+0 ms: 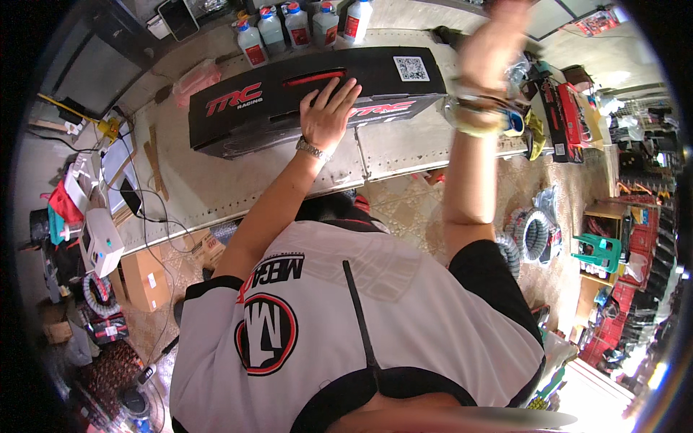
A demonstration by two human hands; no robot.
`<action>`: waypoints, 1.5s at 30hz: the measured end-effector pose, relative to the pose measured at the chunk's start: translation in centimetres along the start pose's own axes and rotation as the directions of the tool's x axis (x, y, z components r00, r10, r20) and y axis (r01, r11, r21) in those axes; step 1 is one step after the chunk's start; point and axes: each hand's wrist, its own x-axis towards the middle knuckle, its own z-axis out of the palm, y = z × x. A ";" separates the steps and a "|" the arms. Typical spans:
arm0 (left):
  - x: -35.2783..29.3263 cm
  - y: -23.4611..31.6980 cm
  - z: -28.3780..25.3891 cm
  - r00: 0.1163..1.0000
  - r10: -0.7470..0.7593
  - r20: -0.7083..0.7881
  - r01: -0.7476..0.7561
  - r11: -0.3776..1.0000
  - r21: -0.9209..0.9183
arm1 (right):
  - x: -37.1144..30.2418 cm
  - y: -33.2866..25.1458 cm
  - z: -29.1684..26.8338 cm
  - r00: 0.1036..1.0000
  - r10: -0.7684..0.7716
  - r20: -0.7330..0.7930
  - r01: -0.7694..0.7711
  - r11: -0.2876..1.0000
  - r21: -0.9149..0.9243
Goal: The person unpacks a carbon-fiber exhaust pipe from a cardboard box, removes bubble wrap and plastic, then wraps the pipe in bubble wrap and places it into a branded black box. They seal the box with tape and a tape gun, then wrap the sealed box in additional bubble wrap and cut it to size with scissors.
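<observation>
A long black cardboard box with red and white lettering lies across the workbench. My left hand rests on its near upper edge, fingers stretched out and slightly apart. Just beyond those fingertips, something red shows in the box's handle slot. My right hand is raised past the box's right end, toward the back. Motion smears its fingers, so its grip and anything in it cannot be made out. Pale bands circle the right wrist.
Several pale bottles with blue or red caps stand behind the box. A pink plastic bag lies at its left. Right of the raised forearm are a yellow cloth and a red-and-black box. Cables trail over the bench's left end.
</observation>
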 end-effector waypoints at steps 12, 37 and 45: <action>-0.6 -0.4 1.0 0.997 -0.001 -0.073 -0.004 0.998 -0.061 | -10.3 5.0 2.4 0.917 0.273 0.290 -0.031 0.774 -0.632; -8.3 -24.0 -7.9 0.534 -0.778 0.330 0.840 0.445 -0.310 | -24.5 -8.1 11.4 0.437 -0.050 0.898 0.349 0.929 -0.118; -7.3 -20.2 -11.5 0.696 -0.651 0.303 0.701 0.707 -0.090 | -22.2 -7.4 11.5 0.382 -0.107 0.918 0.292 0.956 -0.010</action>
